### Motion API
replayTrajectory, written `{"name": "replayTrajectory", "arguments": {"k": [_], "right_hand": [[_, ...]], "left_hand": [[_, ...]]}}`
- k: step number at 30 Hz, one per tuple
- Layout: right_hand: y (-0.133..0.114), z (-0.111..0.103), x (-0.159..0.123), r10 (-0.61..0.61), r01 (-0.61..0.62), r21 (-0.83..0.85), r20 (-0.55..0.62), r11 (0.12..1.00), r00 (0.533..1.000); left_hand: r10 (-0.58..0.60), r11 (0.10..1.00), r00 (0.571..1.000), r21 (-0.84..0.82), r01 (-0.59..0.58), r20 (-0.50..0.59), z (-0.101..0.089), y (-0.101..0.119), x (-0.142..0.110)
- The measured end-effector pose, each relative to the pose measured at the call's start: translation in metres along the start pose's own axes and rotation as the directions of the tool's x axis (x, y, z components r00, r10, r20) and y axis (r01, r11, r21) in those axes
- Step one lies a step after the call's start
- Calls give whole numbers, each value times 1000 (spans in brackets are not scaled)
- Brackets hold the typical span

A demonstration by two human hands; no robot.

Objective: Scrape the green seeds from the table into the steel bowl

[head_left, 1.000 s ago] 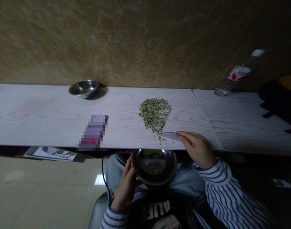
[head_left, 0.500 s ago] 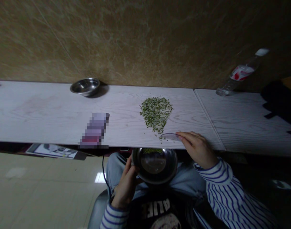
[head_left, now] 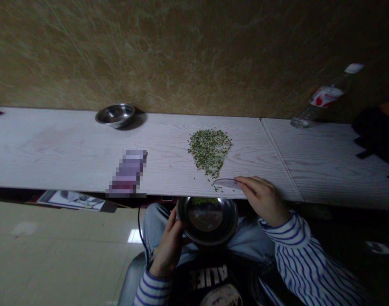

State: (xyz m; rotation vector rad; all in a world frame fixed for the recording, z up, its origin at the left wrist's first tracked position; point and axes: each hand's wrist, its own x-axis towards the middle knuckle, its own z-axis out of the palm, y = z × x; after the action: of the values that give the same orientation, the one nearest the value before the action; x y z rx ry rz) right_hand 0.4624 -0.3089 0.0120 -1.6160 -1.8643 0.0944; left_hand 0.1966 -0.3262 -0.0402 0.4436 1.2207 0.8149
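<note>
A heap of small green beans (head_left: 210, 151) lies on the pale wooden table (head_left: 54, 157), tapering toward the near edge. My right hand (head_left: 262, 199) rests at that edge, its fingers closed on a flat whitish card (head_left: 225, 183) that touches the heap's lower tip. Below the edge, my left hand (head_left: 168, 246) grips the left rim of a steel bowl (head_left: 207, 221) held over my lap. A few green beans lie at the bowl's far side.
A second steel bowl (head_left: 115, 114) stands at the table's back left by the wall. A blurred rectangular object (head_left: 129, 172) lies left of the heap. A plastic bottle (head_left: 325, 97) leans at the back right, and dark cloth (head_left: 376, 136) covers the far right.
My right hand with the card has crept slightly left along the table edge at the heap's tip. The bowl and my left hand stay in place.
</note>
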Motion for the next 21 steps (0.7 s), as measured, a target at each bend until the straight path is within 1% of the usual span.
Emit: {"name": "replayTrajectory", "arguments": {"k": [5,9,11,15,17,21], "right_hand": [[2,3,2,-6,6,-5,-10,1000,1000],[3,0,4,28,-29,-2,-35,1000,999],[2,0,5,24,-24,0,-39,1000,999],[-3,3,6,3,-3,0,-6,1000,1000],[-2,6,8,14,-14,-7,-3,1000,1000],[4,6,10,55,-56,-33,-36,998,998]], "left_hand": [[0,1000,1000,6,-1,27,-1,1,-2],[-2,1000,1000,21,2,-7,0,2,-1],[-5,1000,1000,23,6,-17,1,2,-1],[-2,1000,1000,16,2,13,0,2,-1],[-9,1000,1000,21,8,19,-1,1,-1],[0,1000,1000,25,0,-5,-2,0,0]]}}
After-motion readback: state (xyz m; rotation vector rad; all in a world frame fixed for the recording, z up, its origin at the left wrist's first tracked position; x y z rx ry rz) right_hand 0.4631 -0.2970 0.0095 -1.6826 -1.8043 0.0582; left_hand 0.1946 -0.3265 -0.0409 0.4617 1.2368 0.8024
